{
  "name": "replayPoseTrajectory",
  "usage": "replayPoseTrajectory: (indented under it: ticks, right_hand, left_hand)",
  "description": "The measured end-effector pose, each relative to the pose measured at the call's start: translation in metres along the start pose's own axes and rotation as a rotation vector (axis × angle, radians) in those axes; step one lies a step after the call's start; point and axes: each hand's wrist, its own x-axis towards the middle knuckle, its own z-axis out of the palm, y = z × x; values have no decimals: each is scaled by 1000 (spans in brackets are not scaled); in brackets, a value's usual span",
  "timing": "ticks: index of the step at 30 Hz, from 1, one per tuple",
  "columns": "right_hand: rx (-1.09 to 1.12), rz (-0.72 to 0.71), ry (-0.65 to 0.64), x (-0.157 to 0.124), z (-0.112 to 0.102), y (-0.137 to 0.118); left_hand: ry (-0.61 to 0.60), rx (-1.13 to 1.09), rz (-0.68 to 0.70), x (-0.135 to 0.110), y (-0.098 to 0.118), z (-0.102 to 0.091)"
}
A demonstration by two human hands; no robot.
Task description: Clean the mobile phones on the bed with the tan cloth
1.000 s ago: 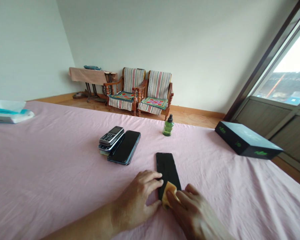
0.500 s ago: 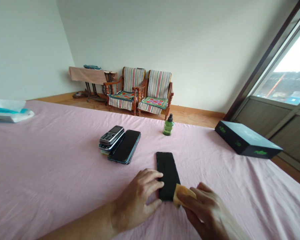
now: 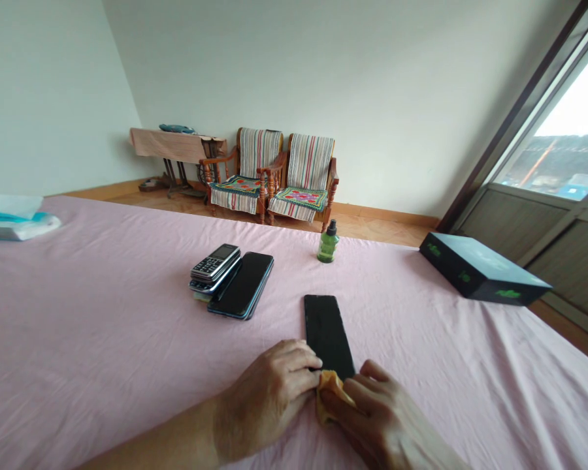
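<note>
A black smartphone (image 3: 327,331) lies screen up on the pink sheet (image 3: 102,313). My left hand (image 3: 267,395) rests at its near left edge, fingertips pressed against the phone's side. My right hand (image 3: 385,424) is closed on a small yellow cloth (image 3: 329,385), which presses on the phone's near end. The phone's near edge is hidden under the cloth and my fingers.
A keypad phone (image 3: 215,262) lies on a stack beside another dark smartphone (image 3: 241,294). A green bottle (image 3: 328,243) stands farther back. A black box (image 3: 480,269) is at the right edge, a tissue pack (image 3: 14,219) at far left. Two wooden chairs (image 3: 274,176) stand by the wall.
My right hand swung the cloth out to the phone's right corner, then back to the near end beside my left fingers. My left hand stayed at the phone.
</note>
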Motion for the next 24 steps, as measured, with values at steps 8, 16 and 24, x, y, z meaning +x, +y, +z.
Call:
replayPoseTrajectory:
  ticks: [8,16,24]
  right_hand:
    - [59,62,10,-1,-5,1]
    - [73,61,23,-1,0,-2]
    - [87,121,11,-1,0,-4]
  left_hand:
    - [-2,-36,12,0,-1,-1]
    - [-2,-53,-7,0,-2,1]
    - [15,-52,-8,1,0,0]
